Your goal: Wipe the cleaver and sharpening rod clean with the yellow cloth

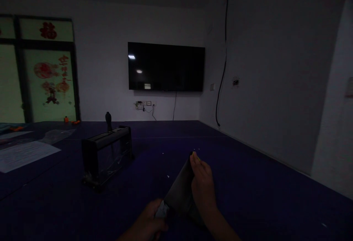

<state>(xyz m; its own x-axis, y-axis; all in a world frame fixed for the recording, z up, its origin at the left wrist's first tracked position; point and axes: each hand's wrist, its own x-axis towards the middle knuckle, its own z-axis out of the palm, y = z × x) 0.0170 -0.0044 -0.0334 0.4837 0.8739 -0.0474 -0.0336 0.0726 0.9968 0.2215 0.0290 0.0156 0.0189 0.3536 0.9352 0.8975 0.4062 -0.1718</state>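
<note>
Low in the middle of the head view, a dark, flat panel-like piece (179, 190) is held tilted above the blue-purple surface. My left hand (149, 220) is closed around its near end, where a pale, whitish patch (162, 209) shows by the fingers. At the far end, my right hand (203, 184) has its fingers pressed together against the piece's upper edge. A small yellow-green bit shows by those fingertips; its kind is unclear. In the dim light the panel's lower part merges with the background.
A black frame (113, 137) stands at left, with a dark-handled tool (108, 121) upright at it. Printed paper (30, 154) and clear plastic (56, 136) lie farther left. Small white scraps dot the blue-purple surface (248, 193). Walls with a television (166, 67) rise behind.
</note>
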